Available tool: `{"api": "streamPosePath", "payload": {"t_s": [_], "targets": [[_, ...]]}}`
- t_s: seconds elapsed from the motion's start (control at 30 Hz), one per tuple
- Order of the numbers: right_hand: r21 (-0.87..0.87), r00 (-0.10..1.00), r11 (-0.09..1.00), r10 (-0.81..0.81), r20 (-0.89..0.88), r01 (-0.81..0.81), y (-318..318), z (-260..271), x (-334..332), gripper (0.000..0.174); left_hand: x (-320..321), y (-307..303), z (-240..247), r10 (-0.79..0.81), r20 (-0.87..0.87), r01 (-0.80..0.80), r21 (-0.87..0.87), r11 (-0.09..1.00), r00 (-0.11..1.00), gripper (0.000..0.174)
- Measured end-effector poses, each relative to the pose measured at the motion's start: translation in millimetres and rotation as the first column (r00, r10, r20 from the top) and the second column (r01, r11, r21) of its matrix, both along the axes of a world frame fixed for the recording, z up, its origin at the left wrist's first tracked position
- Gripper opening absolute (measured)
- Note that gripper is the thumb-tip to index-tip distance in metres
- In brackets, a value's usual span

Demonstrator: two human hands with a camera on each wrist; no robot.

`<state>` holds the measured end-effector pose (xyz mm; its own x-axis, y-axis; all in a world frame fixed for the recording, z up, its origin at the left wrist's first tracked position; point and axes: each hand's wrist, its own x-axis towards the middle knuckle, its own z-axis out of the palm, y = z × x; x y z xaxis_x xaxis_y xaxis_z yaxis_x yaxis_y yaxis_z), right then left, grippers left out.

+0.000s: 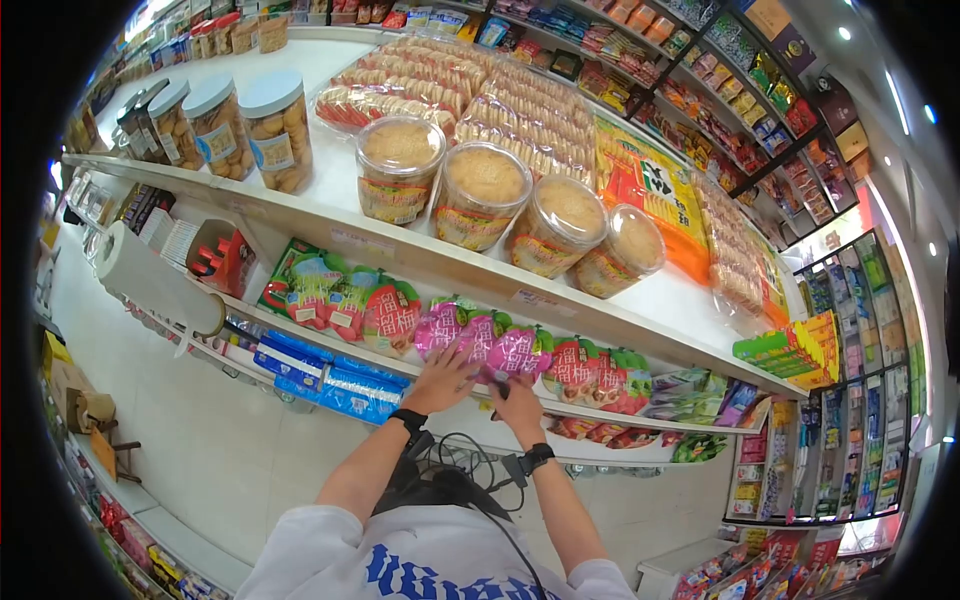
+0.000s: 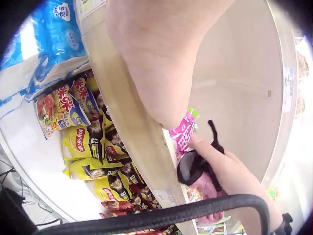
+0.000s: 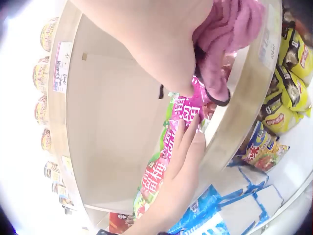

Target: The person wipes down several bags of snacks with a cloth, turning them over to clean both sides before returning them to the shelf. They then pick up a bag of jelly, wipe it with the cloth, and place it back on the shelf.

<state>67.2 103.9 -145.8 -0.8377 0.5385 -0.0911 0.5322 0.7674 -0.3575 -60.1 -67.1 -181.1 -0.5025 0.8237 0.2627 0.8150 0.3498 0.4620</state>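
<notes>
In the head view, magenta snack bags (image 1: pixel 520 352) with white characters stand in a row on the middle shelf. My left hand (image 1: pixel 443 383) lies on the front of these bags, its fingers stretched out, as the right wrist view also shows. Just right of it is my right hand (image 1: pixel 519 408), at the front of the bags. It grips a bunched pink-purple cloth (image 3: pixel 227 44) with a dark edge, which hangs from the hand beside the shelf lip. In the left wrist view the cloth (image 2: pixel 206 185) shows below the curled fingers. Part of the right hand's grip is hidden.
Red and green bags (image 1: pixel 393 317) flank the magenta ones. Above, tubs of biscuits (image 1: pixel 480 190) line the upper shelf edge. Blue tissue packs (image 1: pixel 345 385) and yellow chip bags (image 2: pixel 80 142) sit lower. A paper roll (image 1: pixel 150 270) sticks out at left.
</notes>
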Motion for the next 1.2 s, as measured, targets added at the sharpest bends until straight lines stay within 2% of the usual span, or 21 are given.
{"api": "streamPosePath", "payload": {"t_s": [0.07,0.2,0.23,0.33,0.37,0.4,0.47,0.5,0.53,0.6,0.63,0.67,0.73,0.83,0.9,1.0,1.13,1.2], "targets": [[0.011,0.996,1.0,-0.005,0.084,0.004,-4,-8,0,0.049,-1,0,-3,-0.005,0.007,0.005,-0.006,1.0,1.0,0.047],[-0.191,0.999,0.981,-0.035,-0.038,0.027,-7,23,0,0.052,2,1,1,0.003,-0.006,-0.003,-0.015,1.0,1.0,0.049],[-0.177,0.994,0.984,-0.034,-0.101,0.016,-2,15,3,0.051,3,0,-1,0.002,-0.016,-0.003,-0.017,1.0,1.0,0.049],[-0.309,0.94,0.949,-0.041,-0.34,-0.07,11,12,12,0.046,1,4,3,0.014,-0.048,-0.014,0.002,1.0,0.999,0.049],[-0.368,0.9,0.93,-0.149,-0.411,-0.014,11,14,17,0.046,1,4,5,0.02,-0.053,-0.02,0.009,1.0,0.998,0.049],[-0.525,0.88,0.85,-0.276,-0.387,0.036,12,21,24,0.044,3,2,10,0.027,-0.053,-0.026,0.016,1.0,0.998,0.05],[-0.789,0.817,0.605,-0.508,-0.272,0.113,15,35,39,0.041,3,-5,24,0.038,0.006,-0.039,0.04,0.998,0.999,0.05],[-0.888,0.681,0.454,-0.672,-0.292,0.067,7,47,45,0.034,5,-11,33,0.039,0.039,-0.041,0.047,0.998,0.998,0.051],[-0.984,0.699,0.169,-0.697,-0.162,-0.06,12,59,62,0.029,10,-22,40,0.036,0.102,-0.041,0.049,0.998,0.994,0.048],[-1.0,0.675,0.005,-0.738,-0.023,-0.028,25,61,86,0.03,-1,-36,58,0.03,0.206,-0.046,0.074,0.996,0.978,0.043],[-0.998,0.643,-0.007,-0.765,-0.034,-0.06,26,70,94,0.031,-4,-44,64,0.044,0.124,-0.059,0.116,0.992,0.991,0.037],[-0.994,0.627,-0.005,-0.776,-0.065,-0.109,36,54,108,0.029,-8,-52,71,0.05,0.209,-0.072,0.097,0.993,0.977,0.038],[-0.984,0.581,-0.054,-0.812,-0.055,-0.168,29,81,119,0.03,-14,-70,90,0.066,0.373,-0.092,0.05,0.995,0.926,0.039],[-0.967,0.546,-0.098,-0.837,-0.047,-0.234,21,91,139,0.031,-18,-87,104,0.145,0.393,-0.174,0.038,0.984,0.908,0.034],[-0.975,0.517,-0.092,-0.856,-0.026,-0.2,17,82,160,0.031,-19,-92,110,0.165,0.424,-0.193,0.022,0.981,0.891,0.03],[-0.982,0.447,-0.104,-0.894,0.022,-0.159,9,64,187,0.031,-17,-86,107,0.135,0.397,-0.193,0.11,0.975,0.908,0.03],[-0.988,0.376,-0.083,-0.926,0.029,-0.129,-19,96,195,0.03,-19,-42,58,0.078,0.355,-0.16,0.207,0.965,0.932,0.033],[-0.989,0.363,-0.077,-0.931,0.026,-0.126,-20,95,209,0.029,-25,-17,22,0.098,0.54,-0.252,0.218,0.943,0.836,0.034]]}}
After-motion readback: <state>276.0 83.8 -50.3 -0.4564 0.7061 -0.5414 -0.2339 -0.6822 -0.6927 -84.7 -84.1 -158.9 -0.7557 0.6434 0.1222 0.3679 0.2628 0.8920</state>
